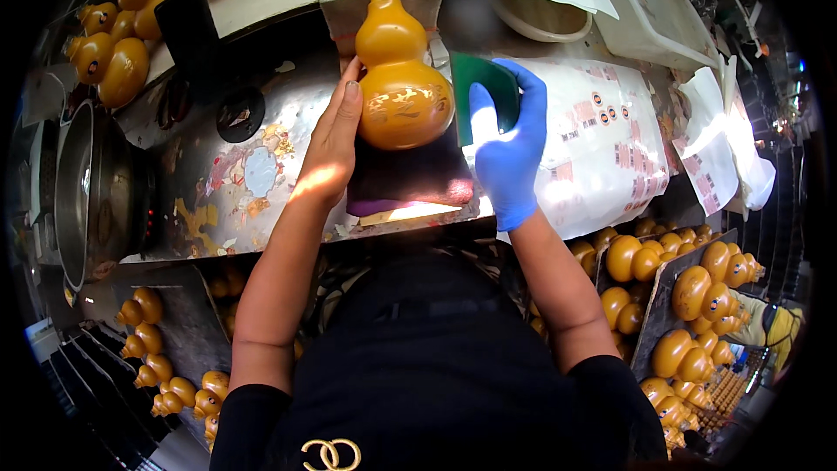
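A glossy amber gourd-shaped bottle (403, 105) lies on a cloth-covered rest (344, 7), its neck pointing away from me. Gold-brown markings cover part of its wide lower bulb. My left hand (330, 144), bare, grips the bottle's left side, thumb along the bulb and other fingers partly hidden beside it. On the right, my right hand (513, 161) wears a blue glove and pinches a flat dark-green scraper-like sheet (466, 105). Thumb in front and fingers behind, it holds the sheet close against the bottle's right side; whether they touch is unclear.
Printed white transfer sheets (593, 148) cover the bench's right side. A metal pan (87, 201) stands at the left edge, and a pale bowl (540, 19) at the back. More amber gourds (122, 70) are at the back left, with others (689, 292) on boards below the bench.
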`<state>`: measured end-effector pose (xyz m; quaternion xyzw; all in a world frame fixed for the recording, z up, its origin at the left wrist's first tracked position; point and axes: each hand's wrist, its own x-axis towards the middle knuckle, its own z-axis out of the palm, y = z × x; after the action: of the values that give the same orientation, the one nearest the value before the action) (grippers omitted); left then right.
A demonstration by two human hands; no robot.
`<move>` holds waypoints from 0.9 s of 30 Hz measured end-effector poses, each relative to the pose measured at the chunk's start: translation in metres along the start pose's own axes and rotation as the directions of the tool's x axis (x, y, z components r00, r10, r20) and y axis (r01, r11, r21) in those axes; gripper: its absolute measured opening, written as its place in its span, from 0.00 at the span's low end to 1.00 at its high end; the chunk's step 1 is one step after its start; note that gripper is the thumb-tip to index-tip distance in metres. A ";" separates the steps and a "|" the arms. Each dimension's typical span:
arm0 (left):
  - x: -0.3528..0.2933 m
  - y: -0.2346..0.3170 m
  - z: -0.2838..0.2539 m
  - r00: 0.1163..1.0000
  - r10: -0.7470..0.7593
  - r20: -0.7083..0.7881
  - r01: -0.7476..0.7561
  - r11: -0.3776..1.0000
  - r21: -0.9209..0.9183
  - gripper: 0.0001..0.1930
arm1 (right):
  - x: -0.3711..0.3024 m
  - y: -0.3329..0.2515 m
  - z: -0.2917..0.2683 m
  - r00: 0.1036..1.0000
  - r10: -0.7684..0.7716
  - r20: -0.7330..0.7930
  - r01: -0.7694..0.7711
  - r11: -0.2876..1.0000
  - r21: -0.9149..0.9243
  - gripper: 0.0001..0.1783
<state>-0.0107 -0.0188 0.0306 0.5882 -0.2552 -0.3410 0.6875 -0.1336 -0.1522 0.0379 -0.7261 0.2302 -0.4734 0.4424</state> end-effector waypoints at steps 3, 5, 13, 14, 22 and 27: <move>0.002 0.002 -0.005 0.999 -0.032 0.042 0.037 0.992 -0.122 0.31 | -0.010 -0.030 -0.001 0.879 -0.426 0.215 0.467 0.861 -0.203 0.18; 0.003 0.001 -0.009 0.998 -0.052 0.047 0.059 0.987 -0.148 0.31 | -0.020 -0.031 0.013 0.792 -0.484 0.372 0.563 0.815 -0.138 0.17; 0.004 -0.002 -0.021 0.990 -0.080 0.119 0.113 0.945 -0.306 0.29 | -0.031 -0.057 0.033 0.677 -0.374 0.634 0.654 0.701 -0.285 0.13; 0.007 -0.002 -0.024 0.989 -0.066 0.130 0.106 0.937 -0.331 0.28 | -0.033 -0.055 0.034 0.703 -0.365 0.611 0.608 0.754 -0.248 0.14; -0.002 0.005 -0.018 0.992 -0.067 0.108 0.098 0.945 -0.312 0.27 | 0.067 -0.051 -0.003 0.707 0.092 0.701 -0.114 0.993 -0.015 0.15; -0.001 0.000 -0.016 0.993 -0.071 0.091 0.096 0.944 -0.315 0.27 | 0.086 -0.021 0.006 0.648 0.148 0.747 -0.256 0.966 0.030 0.19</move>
<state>0.0008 -0.0073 0.0277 0.4656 -0.1982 -0.4294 0.7480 -0.0921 -0.2038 0.0967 -0.7937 0.0791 -0.1010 0.5946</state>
